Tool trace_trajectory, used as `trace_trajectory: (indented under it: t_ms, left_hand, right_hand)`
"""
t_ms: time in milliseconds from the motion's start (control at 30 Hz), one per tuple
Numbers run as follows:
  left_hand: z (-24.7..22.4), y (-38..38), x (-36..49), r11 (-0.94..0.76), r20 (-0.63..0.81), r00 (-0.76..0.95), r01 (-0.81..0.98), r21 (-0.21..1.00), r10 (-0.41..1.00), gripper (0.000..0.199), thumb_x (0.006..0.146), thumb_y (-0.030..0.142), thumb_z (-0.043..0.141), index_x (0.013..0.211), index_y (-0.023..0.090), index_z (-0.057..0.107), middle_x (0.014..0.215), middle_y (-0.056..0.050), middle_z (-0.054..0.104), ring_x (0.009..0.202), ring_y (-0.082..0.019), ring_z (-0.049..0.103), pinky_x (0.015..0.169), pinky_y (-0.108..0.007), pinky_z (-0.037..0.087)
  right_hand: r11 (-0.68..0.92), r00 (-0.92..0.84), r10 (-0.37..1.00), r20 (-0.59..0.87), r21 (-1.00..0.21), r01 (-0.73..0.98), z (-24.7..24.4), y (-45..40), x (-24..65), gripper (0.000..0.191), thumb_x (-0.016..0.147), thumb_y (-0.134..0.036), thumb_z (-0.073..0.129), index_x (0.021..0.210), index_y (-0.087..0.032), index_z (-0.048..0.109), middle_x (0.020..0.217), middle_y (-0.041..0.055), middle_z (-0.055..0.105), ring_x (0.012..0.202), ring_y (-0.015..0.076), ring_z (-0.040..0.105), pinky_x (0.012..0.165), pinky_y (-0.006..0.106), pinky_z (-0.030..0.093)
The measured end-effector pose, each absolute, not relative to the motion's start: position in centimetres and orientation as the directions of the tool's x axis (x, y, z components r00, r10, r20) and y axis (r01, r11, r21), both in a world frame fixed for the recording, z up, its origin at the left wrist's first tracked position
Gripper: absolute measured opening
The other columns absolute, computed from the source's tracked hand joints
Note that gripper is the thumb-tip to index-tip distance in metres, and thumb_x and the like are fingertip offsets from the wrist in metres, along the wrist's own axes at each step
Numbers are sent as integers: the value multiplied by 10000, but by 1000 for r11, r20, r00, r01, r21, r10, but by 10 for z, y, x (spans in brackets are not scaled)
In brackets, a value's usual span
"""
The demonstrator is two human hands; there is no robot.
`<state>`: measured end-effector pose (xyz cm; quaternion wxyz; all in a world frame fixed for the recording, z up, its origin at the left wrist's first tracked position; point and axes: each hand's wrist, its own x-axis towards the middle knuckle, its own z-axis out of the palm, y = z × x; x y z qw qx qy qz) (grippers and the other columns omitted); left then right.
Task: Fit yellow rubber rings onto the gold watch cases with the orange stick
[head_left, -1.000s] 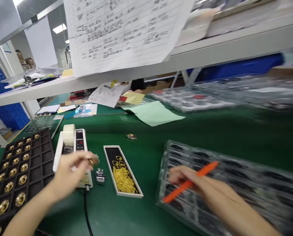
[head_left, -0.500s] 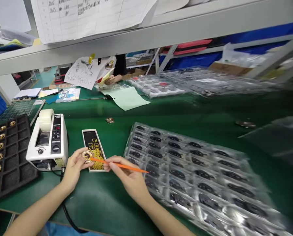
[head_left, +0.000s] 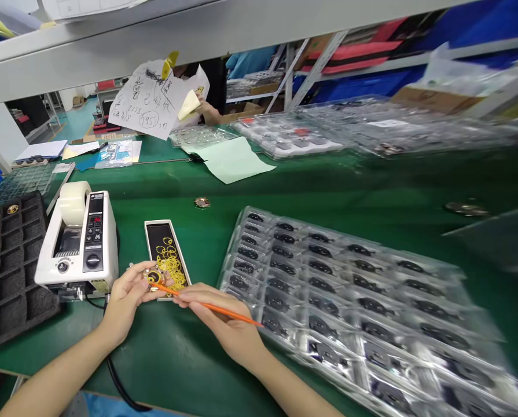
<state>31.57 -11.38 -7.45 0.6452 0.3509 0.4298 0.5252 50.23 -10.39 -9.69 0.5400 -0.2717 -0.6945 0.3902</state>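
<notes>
Between its fingertips my left hand (head_left: 131,292) holds a small round gold-coloured part (head_left: 154,278). My right hand (head_left: 224,315) is closed on a thin orange stick (head_left: 228,312), whose left tip touches or nearly touches the face of the part. Just behind both hands lies an open white-edged box (head_left: 179,249) with a black inside and many yellow rings (head_left: 172,267). What the tip does on the part is too small to tell.
A white tape dispenser (head_left: 102,231) and a black tray (head_left: 13,295) with gold parts stand left. Clear plastic trays (head_left: 297,278) of dark parts fill the right. Behind are a loose metal part (head_left: 202,202), green paper (head_left: 237,162), another person's hand (head_left: 209,111) and a shelf beam (head_left: 154,43).
The view has shifted, so most things on the table sit higher in the picture. The other person's hand has risen with the yellowish paper. Both my hands keep their holds, the stick tip still at the part.
</notes>
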Motion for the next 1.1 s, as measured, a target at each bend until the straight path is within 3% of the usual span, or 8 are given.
trace_trajectory:
  t_ms: [133,267,433,533,667,933,1000,1100]
  left_hand:
    - [-74,-114,315,226,-216,69,-364,903,974,453,727,427,766,1115,209,680,972,-59,739,899,-205,709,806,-302,573]
    - [-77,-113,314,227,-225,44,-337,914,973,491,725,442,761,1145,208,663,1012,-69,736,925,-210,704,797,-294,564]
    - [-80,-113,316,210,-201,61,-335,918,978,508,733,433,758,1173,210,642,1108,-77,722,1046,-251,677,945,-388,532]
    - [-81,-115,319,214,-192,98,-320,923,976,513,720,412,776,1175,215,645,1150,-78,708,1121,-267,640,958,-388,533]
    - [-84,-118,322,231,-200,130,-313,921,971,521,721,383,780,1194,215,642,1150,-82,712,1101,-256,649,945,-376,544]
    - [-83,-114,319,308,-287,112,-335,891,951,466,692,284,777,1142,194,690,1029,-67,744,953,-223,700,868,-349,571]
    - [-81,-112,318,318,-304,96,-342,884,948,448,669,276,789,1098,178,704,971,-64,752,891,-207,709,828,-335,580]
    - [-80,-110,318,313,-306,74,-328,891,949,429,626,276,818,1021,153,706,882,-64,759,777,-190,722,727,-292,586]
  right_hand:
    - [769,-425,583,692,-638,15,-98,-101,508,275,916,-87,515,1080,-218,693,932,82,741,879,172,702,754,293,600]
    - [880,-521,429,737,-472,57,-98,-100,512,353,893,-32,511,1176,-201,638,1019,108,728,947,179,688,802,308,595]
    - [842,-374,530,761,-525,126,-95,-105,509,370,895,-75,537,1205,-255,631,896,52,752,818,180,717,727,310,615]
    - [791,-228,611,758,-575,208,-95,-108,503,330,878,-77,571,1133,-259,676,874,51,753,756,182,719,674,304,619]
    - [758,-176,648,741,-606,241,-101,-108,496,291,885,-82,568,1090,-249,689,860,44,754,741,170,718,657,285,622]
    - [929,-523,352,776,-223,294,-114,-101,503,361,955,-115,440,1269,-200,598,1097,111,725,1063,222,670,873,368,599]
    - [921,-501,375,780,-253,295,-112,-102,503,365,946,-105,456,1260,-223,599,1062,103,733,1014,211,688,835,352,605]
    - [856,-351,507,787,-413,310,-107,-105,503,367,917,-63,480,1195,-249,630,992,93,731,884,185,706,734,309,607]
